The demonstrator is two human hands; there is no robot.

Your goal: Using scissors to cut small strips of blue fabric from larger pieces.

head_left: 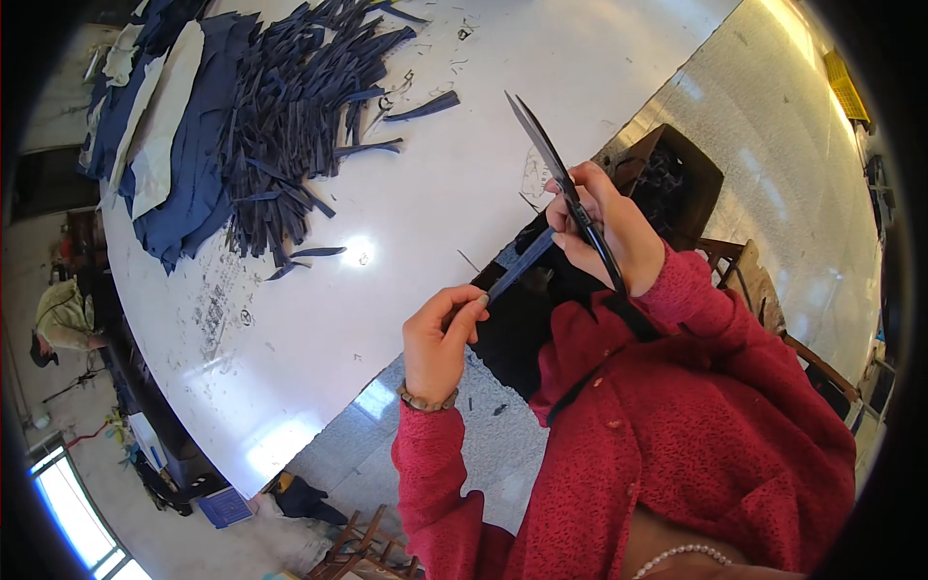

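Note:
My left hand [440, 338], with a bracelet at the wrist, pinches one end of a narrow dark blue fabric strip [522, 263] between thumb and fingers. The strip runs taut up to my right hand [611, 227], whose fingertips grip its other end. Black-handled scissors [546, 140] are also held in my right hand, their blades pointing up and away, almost closed. Both hands are in front of my body, by the near edge of a white table [387, 217]. On the table's far left lies a heap of similar dark blue strips [290, 126].
Beside the heap are larger blue fabric pieces [217, 106] and pale pieces [164, 145]. A dark open box [691, 188] stands at the right, past the table edge. Another person [66, 314] is at the far left. A wooden stool [362, 546] stands below.

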